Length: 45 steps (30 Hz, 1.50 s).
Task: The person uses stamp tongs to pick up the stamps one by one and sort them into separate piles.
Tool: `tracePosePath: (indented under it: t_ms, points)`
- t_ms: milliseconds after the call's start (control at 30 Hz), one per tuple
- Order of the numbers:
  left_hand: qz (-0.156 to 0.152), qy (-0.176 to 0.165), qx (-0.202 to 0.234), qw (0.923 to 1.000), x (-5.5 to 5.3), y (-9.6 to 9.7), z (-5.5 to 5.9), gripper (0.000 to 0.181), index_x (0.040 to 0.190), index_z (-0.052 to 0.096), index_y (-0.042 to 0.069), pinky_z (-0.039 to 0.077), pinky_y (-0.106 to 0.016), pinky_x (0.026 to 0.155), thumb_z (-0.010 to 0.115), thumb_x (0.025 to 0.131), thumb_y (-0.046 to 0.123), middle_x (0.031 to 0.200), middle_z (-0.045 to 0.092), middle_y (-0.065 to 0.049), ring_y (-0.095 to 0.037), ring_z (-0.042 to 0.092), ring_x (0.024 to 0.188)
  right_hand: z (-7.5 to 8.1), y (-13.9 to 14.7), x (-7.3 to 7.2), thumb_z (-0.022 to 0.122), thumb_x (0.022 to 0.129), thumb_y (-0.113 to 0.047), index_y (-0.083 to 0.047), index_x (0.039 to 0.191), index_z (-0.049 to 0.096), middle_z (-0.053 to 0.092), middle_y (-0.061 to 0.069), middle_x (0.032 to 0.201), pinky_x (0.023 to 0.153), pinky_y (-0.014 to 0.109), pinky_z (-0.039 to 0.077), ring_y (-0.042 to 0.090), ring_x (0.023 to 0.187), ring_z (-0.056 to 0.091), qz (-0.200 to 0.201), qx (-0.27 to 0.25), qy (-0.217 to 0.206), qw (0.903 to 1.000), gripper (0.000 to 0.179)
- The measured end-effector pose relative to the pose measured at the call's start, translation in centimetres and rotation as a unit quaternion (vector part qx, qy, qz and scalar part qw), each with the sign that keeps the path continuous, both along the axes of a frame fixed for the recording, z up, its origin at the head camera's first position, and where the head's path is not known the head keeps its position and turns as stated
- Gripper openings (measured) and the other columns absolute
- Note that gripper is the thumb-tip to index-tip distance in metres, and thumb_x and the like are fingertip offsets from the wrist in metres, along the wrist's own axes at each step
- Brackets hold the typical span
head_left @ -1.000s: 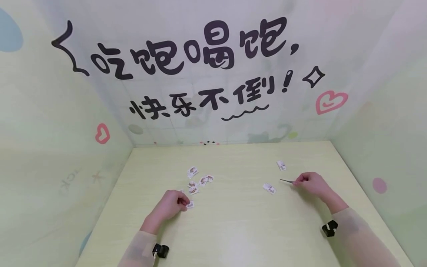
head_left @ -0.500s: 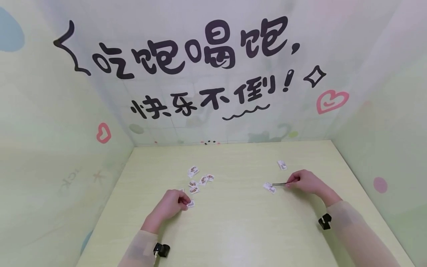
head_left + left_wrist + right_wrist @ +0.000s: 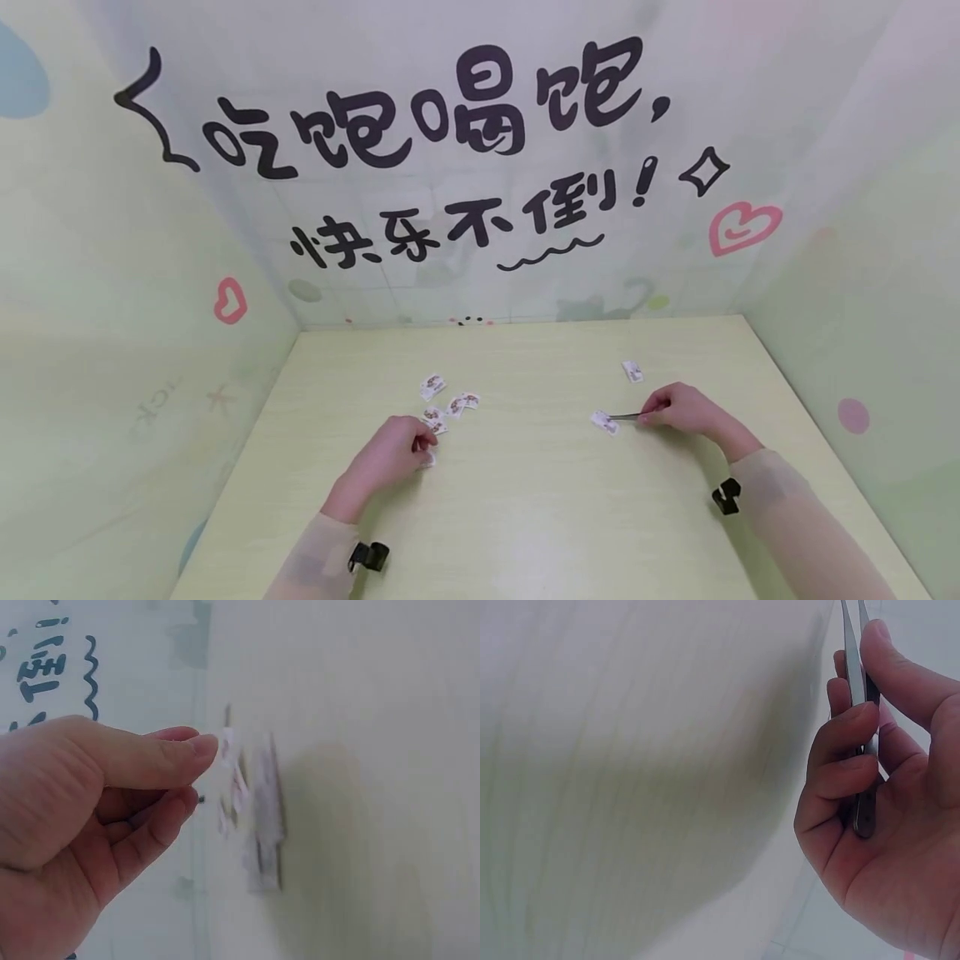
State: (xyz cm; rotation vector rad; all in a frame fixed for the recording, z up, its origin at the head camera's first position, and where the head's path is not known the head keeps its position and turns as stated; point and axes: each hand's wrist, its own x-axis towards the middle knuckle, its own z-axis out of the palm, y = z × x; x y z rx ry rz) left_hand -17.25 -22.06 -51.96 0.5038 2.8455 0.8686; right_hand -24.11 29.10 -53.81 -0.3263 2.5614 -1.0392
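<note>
My left hand [image 3: 390, 450] hovers over the left group of small printed cards, fingers loosely curled and thumb near the fingertips; no card shows between them in the left wrist view. Just below it, a card [image 3: 429, 461] lies partly hidden by the fingers, and another card [image 3: 438, 428] is beside the fingertips. A pair of metal tweezers [image 3: 853, 675] is gripped in my right hand [image 3: 684, 410], two prongs slightly apart in the right wrist view. The tweezer tips reach a printed card [image 3: 602, 424] on the table; whether they pinch it is too small to tell.
Several more cards [image 3: 432, 386] are scattered behind the left hand, some overlapping. One card [image 3: 633, 372] lies alone behind the tweezers. The pale wooden table [image 3: 525, 500] meets printed walls at the back and both sides.
My right hand has moved left, bringing the tweezer tips to the nearer card. My left hand has lifted off its card and shifted slightly forward; that card stays on the table.
</note>
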Motion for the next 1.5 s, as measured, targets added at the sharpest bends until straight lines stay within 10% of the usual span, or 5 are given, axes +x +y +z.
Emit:
tracePosePath:
  t_ms: [167,333,567,800,1500]
  points:
    - [0.013,0.031,0.081,0.9962,-0.8,6.6,0.5,0.014,0.104,0.08,0.001,0.056,-0.025,0.07,0.083,0.09,0.002,0.088,0.072,0.002,-0.009,0.062,0.078,0.2,0.0,0.1,0.084,0.092,-0.023,-0.006,0.097,0.078,0.067,0.0,0.085,0.069,0.033,0.043,0.019,0.078,0.052,-0.007,0.0,-0.009,0.9999,0.018]
    - [0.039,0.014,0.181,0.9826,-1.0,15.7,-1.5,0.018,0.105,0.08,0.0,0.056,-0.022,0.069,0.085,0.09,0.008,0.087,0.074,0.002,-0.005,0.063,0.075,0.3,-0.3,0.3,0.084,0.093,-0.022,-0.004,0.098,0.078,0.068,0.002,0.087,0.072,0.034,0.044,0.019,0.08,0.054,-0.003,-0.009,-0.02,0.9998,0.019]
    - [0.092,0.002,0.203,0.975,-2.3,24.0,-3.9,0.011,0.096,0.08,0.001,0.051,-0.021,0.065,0.085,0.089,0.009,0.076,0.068,0.006,-0.001,0.056,0.067,-0.1,-0.8,0.1,0.083,0.093,-0.021,-0.005,0.097,0.078,0.067,0.0,0.085,0.072,0.033,0.044,0.019,0.079,0.054,0.002,-0.007,-0.023,0.9997,0.016]
    - [0.128,0.001,0.182,0.975,-3.0,26.1,-5.4,0.012,0.09,0.079,0.003,0.048,-0.022,0.064,0.088,0.087,0.01,0.073,0.061,0.007,-0.004,0.051,0.067,-0.2,-0.9,0.2,0.083,0.093,-0.018,-0.005,0.096,0.077,0.066,0.001,0.082,0.072,0.036,0.043,0.019,0.078,0.053,0.005,-0.014,-0.019,0.9997,0.015]
    - [0.121,0.008,0.162,0.9792,-3.3,26.8,-5.2,0.014,0.092,0.081,0.003,0.048,-0.024,0.069,0.091,0.084,0.011,0.077,0.066,0.002,-0.005,0.052,0.071,-0.5,-1.1,0.5,0.085,0.09,-0.012,-0.011,0.085,0.073,0.064,-0.001,0.078,0.073,0.035,0.042,0.02,0.076,0.053,0.013,-0.002,0.019,0.9997,0.013]
